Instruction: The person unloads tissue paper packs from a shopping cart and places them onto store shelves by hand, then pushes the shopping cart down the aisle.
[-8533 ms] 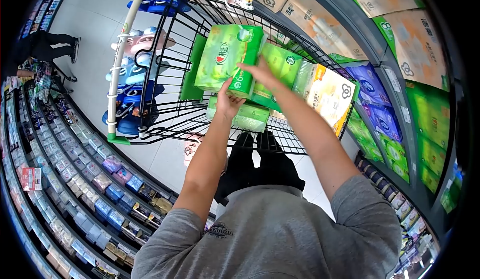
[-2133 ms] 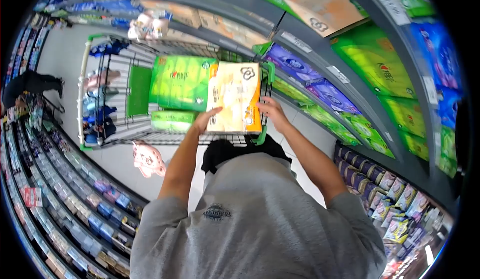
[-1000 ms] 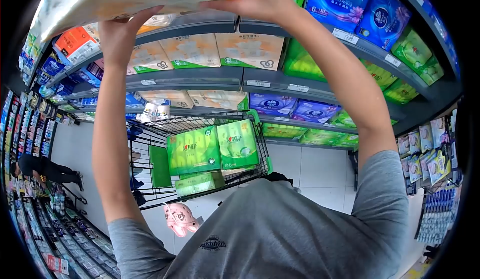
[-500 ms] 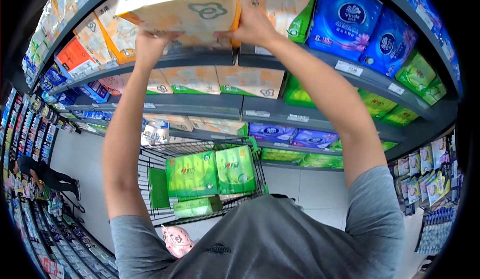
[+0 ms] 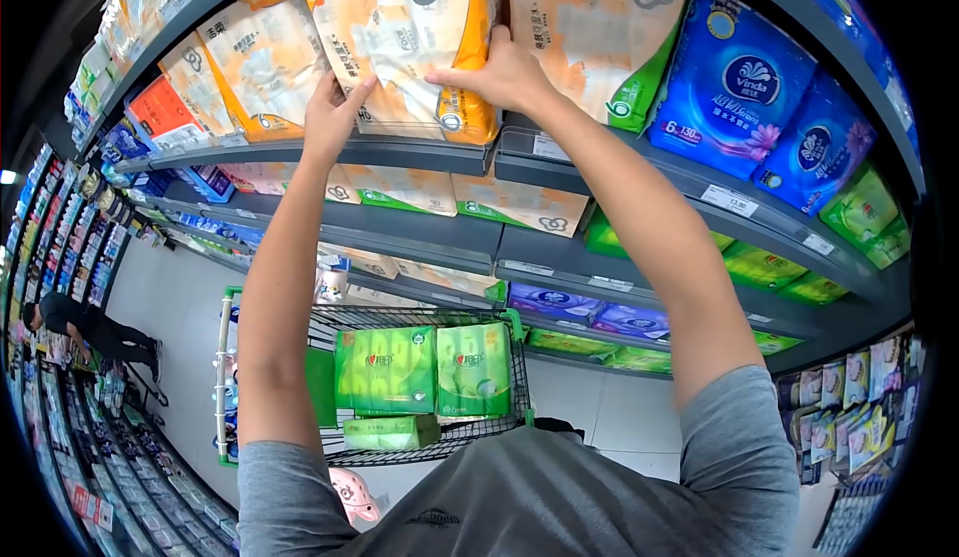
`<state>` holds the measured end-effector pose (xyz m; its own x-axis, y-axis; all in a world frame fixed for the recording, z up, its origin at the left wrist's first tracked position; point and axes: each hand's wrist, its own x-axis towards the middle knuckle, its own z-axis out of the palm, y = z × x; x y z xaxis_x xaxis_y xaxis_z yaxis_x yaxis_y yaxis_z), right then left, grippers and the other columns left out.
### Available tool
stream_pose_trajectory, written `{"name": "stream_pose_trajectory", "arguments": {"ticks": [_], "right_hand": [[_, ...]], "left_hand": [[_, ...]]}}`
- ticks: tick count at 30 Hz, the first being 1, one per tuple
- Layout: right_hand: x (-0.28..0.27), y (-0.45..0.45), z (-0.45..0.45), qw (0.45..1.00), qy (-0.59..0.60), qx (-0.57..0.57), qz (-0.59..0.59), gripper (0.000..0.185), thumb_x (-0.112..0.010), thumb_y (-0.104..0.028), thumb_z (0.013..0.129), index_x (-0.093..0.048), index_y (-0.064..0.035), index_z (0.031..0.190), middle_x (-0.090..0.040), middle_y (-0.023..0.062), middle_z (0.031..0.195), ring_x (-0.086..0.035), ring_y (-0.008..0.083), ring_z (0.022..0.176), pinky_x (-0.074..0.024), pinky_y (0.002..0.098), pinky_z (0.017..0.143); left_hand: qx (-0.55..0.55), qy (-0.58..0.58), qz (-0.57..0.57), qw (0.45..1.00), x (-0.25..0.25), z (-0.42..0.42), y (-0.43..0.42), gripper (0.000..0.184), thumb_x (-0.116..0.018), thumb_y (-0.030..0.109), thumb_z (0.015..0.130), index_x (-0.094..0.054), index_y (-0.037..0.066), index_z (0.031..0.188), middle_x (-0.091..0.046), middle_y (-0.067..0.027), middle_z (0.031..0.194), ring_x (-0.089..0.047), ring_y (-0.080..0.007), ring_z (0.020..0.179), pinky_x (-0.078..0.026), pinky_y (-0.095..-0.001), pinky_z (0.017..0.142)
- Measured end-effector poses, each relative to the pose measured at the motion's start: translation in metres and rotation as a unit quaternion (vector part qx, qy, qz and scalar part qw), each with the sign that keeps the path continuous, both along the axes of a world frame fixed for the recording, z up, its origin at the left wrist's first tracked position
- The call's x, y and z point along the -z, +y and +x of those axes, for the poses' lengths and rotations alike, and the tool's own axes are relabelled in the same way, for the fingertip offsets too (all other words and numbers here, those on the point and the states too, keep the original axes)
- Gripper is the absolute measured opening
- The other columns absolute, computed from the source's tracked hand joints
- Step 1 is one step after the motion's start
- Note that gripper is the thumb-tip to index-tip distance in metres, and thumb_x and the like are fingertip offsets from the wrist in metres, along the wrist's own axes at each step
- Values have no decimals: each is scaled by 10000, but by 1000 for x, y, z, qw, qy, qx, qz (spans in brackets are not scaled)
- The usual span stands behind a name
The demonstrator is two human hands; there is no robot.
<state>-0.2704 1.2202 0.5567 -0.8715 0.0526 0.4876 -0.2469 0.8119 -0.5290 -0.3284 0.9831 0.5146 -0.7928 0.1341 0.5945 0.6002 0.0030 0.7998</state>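
Note:
A large beige-and-orange pack of facial tissues (image 5: 410,37) stands on the upper shelf with its printed front toward me. My left hand (image 5: 335,112) grips its lower left edge, thumb lying on the front and fingers around the side. On the opposite edge, my right hand (image 5: 504,75) presses its thumb onto the wrapper while its fingers reach into the gap beside a beige-and-green tissue pack (image 5: 599,27). To the left, another beige-and-orange pack (image 5: 265,57) sits close to my left hand.
Blue Vinda packs (image 5: 734,82) stand right on the same shelf. Below is a shopping cart (image 5: 519,357) holding green tissue packs (image 5: 387,367). A pink clog (image 5: 353,492) shows beneath it. A person in dark clothes (image 5: 90,337) bends by the left shelves.
The tissue pack has gone from tilted out in front of the shelf to upright on it, in line with its neighbours. Both hands stay on its sides, and the view has shifted slightly.

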Motion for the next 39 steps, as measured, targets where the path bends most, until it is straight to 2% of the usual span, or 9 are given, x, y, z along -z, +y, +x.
{"name": "stream_pose_trajectory", "arguments": {"ticks": [6,10,12,18,21,24,27,35,39], "right_hand": [[-2,-9,11,992,-41,46,110,1077,-566,-836,521,-565,102,1051,-646,227,947,-658,293,870,-526,331,703],[22,-7,-27,994,60,-47,83,714,-607,-662,699,-637,1,961,-665,170,843,-649,273,738,-514,352,655],[15,-20,5,981,17,-155,-115,495,-725,-259,687,-557,15,1064,-610,218,981,-575,378,929,-461,390,823],[72,-39,110,963,259,-52,49,297,-675,-208,788,-611,16,970,-654,127,829,-614,209,773,-488,318,724],[193,-46,176,958,171,-209,-94,38,-627,-48,832,-643,-59,864,-657,53,800,-596,98,728,-485,244,685],[400,-37,235,906,-339,-167,-193,356,-643,-131,793,-551,11,1106,-647,144,965,-636,215,844,-499,332,774],[517,-48,288,862,-461,-75,-198,510,-690,-245,736,-536,30,1137,-614,235,1062,-642,272,877,-498,354,785],[560,-84,237,820,-560,-34,-108,562,-695,-289,714,-528,12,1158,-576,223,1117,-568,344,1026,-425,372,896],[567,-96,188,880,-469,-76,-14,609,-684,-279,708,-480,23,1195,-509,225,1219,-496,358,1121,-390,391,952]], "left_hand": [[-67,27,-65,995,11,-12,-7,465,-684,287,818,-539,-66,1083,-643,-110,974,-598,-132,876,-461,-249,766],[-320,78,-249,911,18,10,-6,485,-676,304,780,-514,-41,1079,-615,-211,977,-588,-367,887,-461,-400,800],[-333,135,-218,908,22,43,2,549,-650,188,772,-422,-71,1200,-567,-255,1093,-551,-378,1017,-427,-383,891],[-341,210,-188,897,179,141,-44,425,-670,219,768,-517,-27,1078,-593,-211,997,-560,-384,934,-443,-412,831],[-225,-160,-313,909,354,238,-75,432,-651,199,764,-532,-17,1118,-580,-231,1060,-554,-382,995,-443,-413,862],[-163,-438,-376,800,464,340,-100,430,-648,223,736,-589,-29,1080,-623,-241,1010,-597,-381,960,-473,-411,851],[-127,-541,-394,732,497,382,-108,481,-663,239,707,-585,-38,1093,-620,-246,1031,-598,-379,972,-472,-413,854],[-212,-686,-35,695,595,365,-93,280,-668,206,754,-619,-20,911,-512,-19,674,-455,-132,562,-394,-279,510],[-263,-767,148,566,594,355,-59,378,-692,262,754,-560,-6,987,-502,-66,837,-481,-170,731,-420,-303,626]]}}
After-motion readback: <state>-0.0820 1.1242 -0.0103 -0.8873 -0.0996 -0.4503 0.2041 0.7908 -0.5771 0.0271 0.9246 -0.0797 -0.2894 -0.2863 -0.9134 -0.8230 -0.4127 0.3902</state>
